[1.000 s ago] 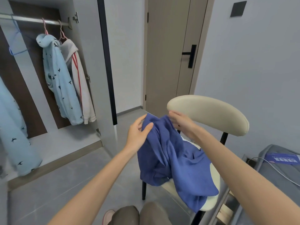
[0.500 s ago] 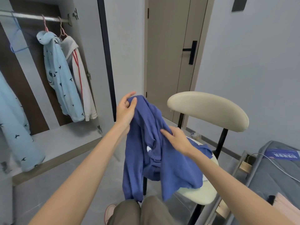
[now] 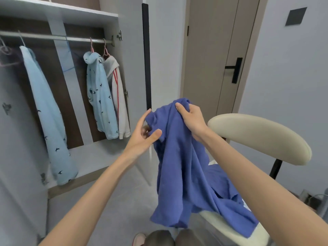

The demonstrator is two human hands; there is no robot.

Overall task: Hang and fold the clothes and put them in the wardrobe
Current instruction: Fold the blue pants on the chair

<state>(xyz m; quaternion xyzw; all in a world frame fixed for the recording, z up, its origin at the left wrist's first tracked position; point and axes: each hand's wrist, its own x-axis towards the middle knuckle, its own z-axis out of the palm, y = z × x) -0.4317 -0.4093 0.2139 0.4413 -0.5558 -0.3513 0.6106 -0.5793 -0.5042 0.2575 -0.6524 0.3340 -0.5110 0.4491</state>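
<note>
A blue garment point(image 3: 184, 167) hangs from my two hands in front of me, its lower part draped over the seat of a cream chair point(image 3: 260, 137). My right hand point(image 3: 191, 118) grips a bunch of the cloth at the top. My left hand point(image 3: 143, 137) holds the garment's left edge between thumb and fingers. The open wardrobe point(image 3: 110, 16) at the left has a metal rail point(image 3: 53, 38) with a light blue bird-print garment point(image 3: 101, 93), a white garment with red stripes point(image 3: 119, 96) and another light blue garment point(image 3: 48, 112) on hangers.
A closed beige door point(image 3: 218, 55) with a black handle stands behind the chair. The wardrobe's door edge point(image 3: 146, 55) rises just left of my hands. Grey floor point(image 3: 115, 201) lies between me and the wardrobe. A cable and socket point(image 3: 312, 197) sit at the lower right.
Both hands have lifted the blue garment higher off the chair. My right hand moved from the cloth's middle up to its top, and my view tilted up toward the wardrobe rail.
</note>
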